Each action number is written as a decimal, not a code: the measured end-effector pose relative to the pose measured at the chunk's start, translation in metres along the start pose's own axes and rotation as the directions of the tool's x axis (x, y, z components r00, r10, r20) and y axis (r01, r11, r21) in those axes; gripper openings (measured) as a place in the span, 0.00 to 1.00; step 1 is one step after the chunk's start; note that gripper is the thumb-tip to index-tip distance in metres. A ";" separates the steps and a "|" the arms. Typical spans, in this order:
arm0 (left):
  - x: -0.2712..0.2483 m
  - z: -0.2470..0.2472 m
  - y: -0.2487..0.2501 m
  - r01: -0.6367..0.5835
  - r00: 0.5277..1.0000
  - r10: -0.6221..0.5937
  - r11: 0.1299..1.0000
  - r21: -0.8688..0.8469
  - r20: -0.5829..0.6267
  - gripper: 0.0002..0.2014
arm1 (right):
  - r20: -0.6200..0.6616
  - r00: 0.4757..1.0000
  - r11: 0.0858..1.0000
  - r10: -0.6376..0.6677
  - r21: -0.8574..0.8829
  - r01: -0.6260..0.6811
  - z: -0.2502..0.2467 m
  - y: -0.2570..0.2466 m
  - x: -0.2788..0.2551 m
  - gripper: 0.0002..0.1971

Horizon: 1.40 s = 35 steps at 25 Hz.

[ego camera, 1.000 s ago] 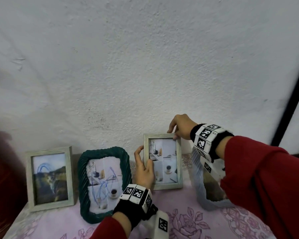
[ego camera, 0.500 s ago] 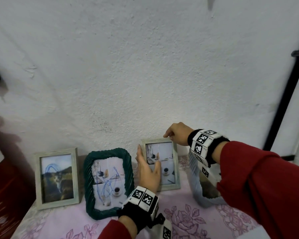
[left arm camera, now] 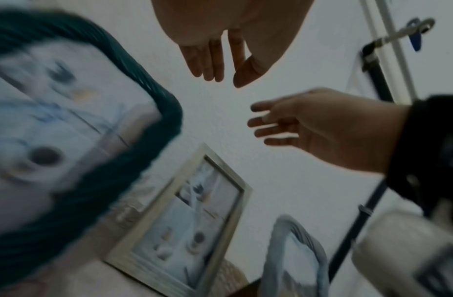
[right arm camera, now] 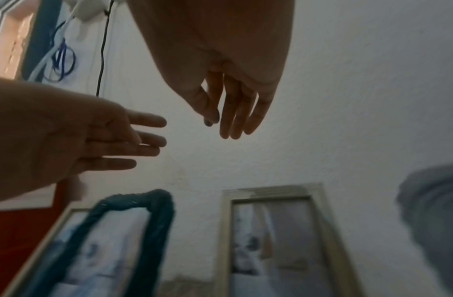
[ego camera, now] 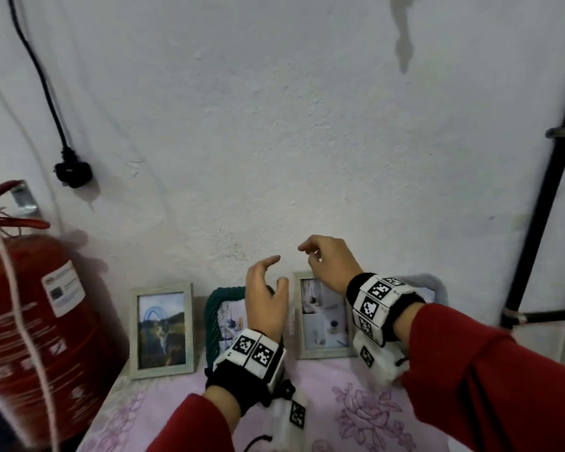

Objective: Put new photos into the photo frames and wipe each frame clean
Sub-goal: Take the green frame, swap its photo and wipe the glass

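Several photo frames lean upright against the white wall. From the left stand a pale wooden frame with a cat photo (ego camera: 161,331), a green rope frame (ego camera: 213,308), a pale wooden frame with a room photo (ego camera: 323,316) and a grey rope frame (ego camera: 436,283). My left hand (ego camera: 276,272) hovers in front of the green frame, fingers loosely spread, holding nothing. My right hand (ego camera: 307,256) hangs above the room-photo frame's top edge, relaxed and holding nothing. The left wrist view shows the room-photo frame (left arm camera: 155,213) standing free of both hands. No cloth is in view.
A red fire extinguisher (ego camera: 30,321) stands at the left edge of the table. A black plug and cable (ego camera: 72,171) hang on the wall above it. A black pipe (ego camera: 552,177) runs down at the right. The pink flowered tablecloth (ego camera: 340,402) covers the table.
Both hands have let go of the room-photo frame and risen away from it. The frame stays leaning on the wall. My view has pulled back and tilted up.
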State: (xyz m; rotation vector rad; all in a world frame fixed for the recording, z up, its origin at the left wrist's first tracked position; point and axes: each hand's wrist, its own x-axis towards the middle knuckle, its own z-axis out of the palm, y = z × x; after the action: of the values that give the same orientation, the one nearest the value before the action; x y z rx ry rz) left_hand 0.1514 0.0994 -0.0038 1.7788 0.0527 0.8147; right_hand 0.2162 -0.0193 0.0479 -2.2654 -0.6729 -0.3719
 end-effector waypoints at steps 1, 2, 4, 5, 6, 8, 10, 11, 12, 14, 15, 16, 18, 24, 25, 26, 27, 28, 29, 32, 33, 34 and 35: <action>0.002 -0.013 -0.002 0.022 1.000 -0.021 1.000 0.008 -0.022 0.18 | -0.044 0.998 0.996 0.034 0.088 -0.030 0.007 -0.007 -0.005 0.15; 0.003 -0.025 -0.006 0.049 0.998 -0.048 0.999 0.017 -0.041 0.18 | -0.069 0.994 0.982 0.083 0.177 -0.069 0.014 -0.012 -0.009 0.14; 0.003 -0.050 -0.018 0.108 0.991 -0.105 0.994 0.032 -0.085 0.19 | -0.049 0.978 0.923 0.204 0.342 -0.176 0.032 -0.019 -0.018 0.13; 0.003 -0.061 -0.027 0.138 0.985 -0.133 0.990 0.040 -0.113 0.19 | -0.012 0.963 0.878 0.268 0.415 -0.239 0.041 -0.020 -0.022 0.13; 0.001 -0.071 -0.035 0.169 0.977 -0.160 0.984 0.059 -0.139 0.21 | 0.032 0.945 0.831 0.327 0.466 -0.303 0.051 -0.020 -0.025 0.12; -0.003 -0.088 -0.053 0.249 0.962 -0.234 0.964 0.097 -0.143 0.26 | 0.107 0.905 0.774 0.411 0.484 -0.409 0.068 -0.015 -0.031 0.14; -0.009 -0.100 -0.072 0.353 0.935 -0.348 0.933 0.072 -0.074 0.32 | 0.187 0.879 0.736 0.438 0.487 -0.471 0.083 -0.010 -0.039 0.21; -0.013 -0.104 -0.080 0.406 0.914 -0.405 0.912 0.059 -0.029 0.34 | 0.232 0.871 0.713 0.434 0.503 -0.489 0.090 -0.007 -0.044 0.24; -0.017 -0.106 -0.088 0.456 0.890 -0.457 0.889 0.045 0.015 0.35 | 0.275 0.865 0.692 0.421 0.519 -0.502 0.096 -0.005 -0.049 0.27; -0.025 -0.108 -0.099 0.511 0.856 -0.510 0.860 0.014 0.082 0.36 | 0.319 0.864 0.677 0.389 0.538 -0.503 0.106 -0.001 -0.059 0.29; -0.028 -0.108 -0.101 0.512 0.855 -0.509 0.859 0.002 0.100 0.35 | 0.320 0.871 0.676 0.373 0.549 -0.491 0.109 0.000 -0.064 0.28; -0.030 -0.108 -0.102 0.496 0.864 -0.492 0.868 -0.010 0.110 0.33 | 0.312 0.879 0.675 0.362 0.562 -0.478 0.111 0.001 -0.069 0.28; -0.036 -0.109 -0.098 0.441 0.893 -0.436 0.897 -0.027 0.115 0.30 | 0.289 0.888 0.667 0.357 0.587 -0.459 0.111 0.000 -0.077 0.27; -0.062 -0.118 -0.063 0.325 0.943 -0.316 0.942 -0.085 0.107 0.27 | 0.209 0.915 0.629 0.344 0.672 -0.390 0.080 -0.021 -0.108 0.20; -0.069 -0.119 -0.054 0.324 0.944 -0.314 0.940 -0.104 0.106 0.26 | 0.198 0.925 0.629 0.325 0.685 -0.367 0.073 -0.027 -0.116 0.18; -0.076 -0.119 -0.045 0.327 0.943 -0.315 0.936 -0.127 0.108 0.25 | 0.195 0.933 0.622 0.304 0.701 -0.349 0.065 -0.032 -0.123 0.16; -0.085 -0.119 -0.036 0.326 0.943 -0.311 0.933 -0.150 0.115 0.25 | 0.199 0.939 0.600 0.280 0.727 -0.334 0.058 -0.037 -0.132 0.14; -0.095 -0.119 -0.027 0.319 0.946 -0.301 0.932 -0.174 0.121 0.25 | 0.204 0.943 0.563 0.263 0.761 -0.321 0.053 -0.041 -0.140 0.14; -0.105 -0.119 -0.019 0.307 0.950 -0.286 0.931 -0.198 0.128 0.26 | 0.201 0.946 0.527 0.254 0.792 -0.309 0.047 -0.044 -0.149 0.14; -0.135 -0.123 0.004 0.308 0.949 -0.276 0.915 -0.259 0.153 0.25 | 0.161 0.956 0.491 0.243 0.830 -0.265 0.030 -0.049 -0.176 0.13; -0.145 -0.124 0.010 0.315 0.946 -0.277 0.907 -0.280 0.166 0.24 | 0.150 0.960 0.492 0.237 0.833 -0.252 0.025 -0.051 -0.187 0.12; -0.154 -0.125 0.016 0.317 0.945 -0.273 0.899 -0.303 0.177 0.24 | 0.142 0.962 0.493 0.232 0.836 -0.242 0.020 -0.053 -0.198 0.12; -0.163 -0.127 0.022 0.311 0.947 -0.264 0.895 -0.321 0.183 0.23 | 0.135 0.964 0.491 0.228 0.839 -0.234 0.016 -0.055 -0.208 0.11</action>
State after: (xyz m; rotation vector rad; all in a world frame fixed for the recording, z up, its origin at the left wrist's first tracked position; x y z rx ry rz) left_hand -0.0493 0.1274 -0.0484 1.4426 0.0773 0.4535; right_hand 0.0155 -0.0491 -0.0247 -1.3443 -0.3901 0.1175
